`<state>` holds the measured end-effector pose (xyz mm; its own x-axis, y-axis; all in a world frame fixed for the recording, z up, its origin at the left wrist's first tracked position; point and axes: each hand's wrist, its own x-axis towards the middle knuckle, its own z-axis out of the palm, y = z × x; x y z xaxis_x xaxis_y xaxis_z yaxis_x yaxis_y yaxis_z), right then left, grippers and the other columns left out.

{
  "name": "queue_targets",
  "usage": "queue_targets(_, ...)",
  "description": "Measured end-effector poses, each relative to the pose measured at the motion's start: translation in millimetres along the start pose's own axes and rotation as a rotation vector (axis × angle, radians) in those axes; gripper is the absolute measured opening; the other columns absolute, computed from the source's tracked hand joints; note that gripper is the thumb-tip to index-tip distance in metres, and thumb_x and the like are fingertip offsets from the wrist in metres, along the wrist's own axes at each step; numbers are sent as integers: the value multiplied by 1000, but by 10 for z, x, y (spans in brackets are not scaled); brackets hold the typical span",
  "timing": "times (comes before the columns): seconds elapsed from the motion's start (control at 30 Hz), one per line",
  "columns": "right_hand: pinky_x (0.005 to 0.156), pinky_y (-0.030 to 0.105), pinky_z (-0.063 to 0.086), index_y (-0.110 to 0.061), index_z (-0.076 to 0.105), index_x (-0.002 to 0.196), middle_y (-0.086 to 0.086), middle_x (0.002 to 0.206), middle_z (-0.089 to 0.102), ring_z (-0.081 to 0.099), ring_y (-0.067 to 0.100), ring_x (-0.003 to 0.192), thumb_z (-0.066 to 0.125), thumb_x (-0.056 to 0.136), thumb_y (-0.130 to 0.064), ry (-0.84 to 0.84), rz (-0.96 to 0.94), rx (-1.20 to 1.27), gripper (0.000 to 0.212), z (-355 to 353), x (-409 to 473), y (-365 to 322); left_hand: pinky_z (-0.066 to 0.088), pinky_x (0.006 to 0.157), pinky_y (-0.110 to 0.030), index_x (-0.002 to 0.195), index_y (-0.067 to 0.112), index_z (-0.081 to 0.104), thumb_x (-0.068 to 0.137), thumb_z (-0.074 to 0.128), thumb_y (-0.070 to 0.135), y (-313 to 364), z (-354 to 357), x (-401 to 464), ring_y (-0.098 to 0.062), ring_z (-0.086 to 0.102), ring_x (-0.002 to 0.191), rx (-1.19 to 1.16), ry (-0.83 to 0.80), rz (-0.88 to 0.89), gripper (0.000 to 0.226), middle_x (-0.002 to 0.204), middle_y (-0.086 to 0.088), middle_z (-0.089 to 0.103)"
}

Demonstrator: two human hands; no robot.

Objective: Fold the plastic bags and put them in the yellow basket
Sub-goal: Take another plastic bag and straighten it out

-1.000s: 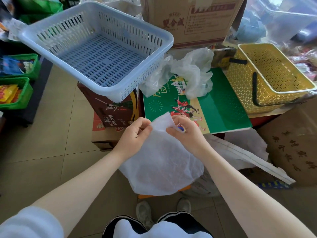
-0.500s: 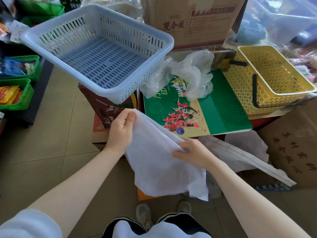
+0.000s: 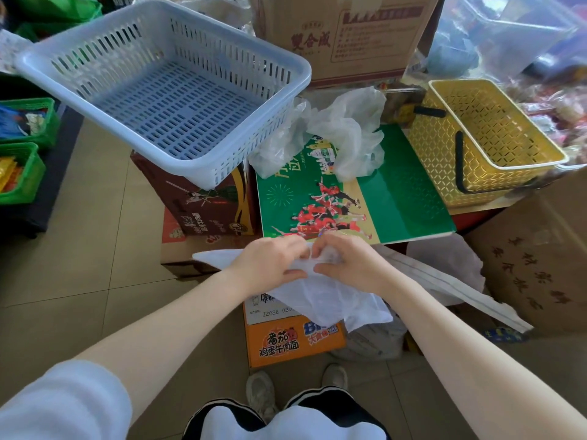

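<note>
A white plastic bag [image 3: 330,300] is bunched between my hands just in front of the green box's near edge. My left hand [image 3: 270,265] and my right hand [image 3: 346,265] both pinch its upper part, fingertips nearly touching; one corner sticks out to the left and the rest hangs below. More crumpled translucent bags [image 3: 336,134] lie at the far end of the green box [image 3: 409,198]. The yellow basket [image 3: 476,173] with a black handle stands to the right of that box; nothing shows inside it.
A pale blue slotted basket [image 3: 165,90] rests on a brown carton at the left. A large cardboard box [image 3: 343,36] stands behind. An orange carton [image 3: 292,341] and my shoes are on the tiled floor below. Green crates [image 3: 22,173] sit far left.
My hands were spread apart holding the bag open; they have come together at the middle, and the bag is now gathered into a narrower bunch.
</note>
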<state>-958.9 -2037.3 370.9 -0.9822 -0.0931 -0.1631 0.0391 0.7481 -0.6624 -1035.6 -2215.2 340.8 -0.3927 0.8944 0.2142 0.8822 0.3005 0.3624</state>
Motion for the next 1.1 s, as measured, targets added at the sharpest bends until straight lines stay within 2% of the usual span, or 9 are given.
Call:
queue_targets(0.1, 68, 15, 35, -18, 40, 119, -11, 109, 47, 47, 2, 90, 72, 79, -20, -23, 82, 78, 51, -62, -65, 119, 47, 52, -31, 86, 10, 60, 86, 44, 38, -73, 53, -84, -21, 57, 65, -151, 47, -129, 33, 81, -2, 62)
queue_targets(0.2, 90, 27, 40, -27, 32, 138, -11, 132, 43, 44, 8, 116, 69, 76, -48, -21, 375, 252, 75, -67, -221, 332, 46, 59, -31, 85, 10, 60, 89, 57, 32, -194, 26, -217, -7, 50, 69, -251, 96, -269, 23, 79, 7, 55)
queue_targets(0.33, 89, 32, 45, -15, 54, 125, 2, 121, 62, 58, 18, 107, 57, 82, -54, 154, 785, 865, 58, 52, -285, 468, 43, 61, -26, 80, 11, 61, 87, 60, 27, -296, -25, -310, -1, 50, 70, -322, 107, -310, 17, 76, 9, 52)
queue_targets(0.47, 92, 36, 46, -10, 63, 109, 9, 107, 69, 65, 22, 99, 40, 96, -38, 42, 650, 1323, 38, 58, -209, 368, 49, 65, -39, 80, 10, 65, 85, 57, 31, -303, 6, -329, -16, 58, 73, -358, 76, -318, 24, 79, 0, 62)
queue_targets(0.63, 53, 25, 56, -9, 59, 74, 6, 64, 67, 66, 15, 55, 51, 91, -25, 206, 589, 1664, 25, -131, -70, 296, 46, 70, -31, 79, 11, 70, 83, 60, 30, -384, 56, -421, -6, 57, 76, -360, 84, -348, 22, 79, 2, 67)
queue_targets(0.7, 57, 25, 58, -12, 60, 80, 4, 66, 68, 67, 15, 58, 63, 80, -23, 301, 536, 1727, 11, -159, -27, 350, 47, 72, -29, 80, 10, 71, 83, 66, 19, -422, 59, -457, -5, 57, 79, -371, 96, -379, 11, 81, 2, 69)
queue_targets(0.8, 74, 25, 54, -15, 59, 100, 1, 80, 71, 68, 13, 75, 87, 51, -24, 364, 330, 1845, 56, -134, 1, 394, 46, 69, -26, 80, 8, 71, 83, 66, 17, -434, 57, -464, -7, 57, 77, -398, 111, -415, 11, 79, 0, 68)
queue_targets(0.9, 90, 34, 50, -18, 57, 104, 0, 94, 69, 67, 15, 90, 80, 65, -22, 368, 193, 1845, 45, -81, 21, 356, 42, 67, -12, 82, 8, 72, 83, 65, 15, -418, 42, -449, 0, 57, 79, -463, 117, -458, 10, 79, 2, 66)
queue_targets(1.1, 81, 30, 51, -6, 53, 125, 13, 118, 61, 62, 19, 95, 56, 92, -11, 803, 684, 1469, 34, -30, 206, 381, 44, 69, -25, 79, 10, 70, 86, 62, 14, -378, 15, -421, -15, 60, 74, -479, 108, -467, 12, 78, -3, 67)
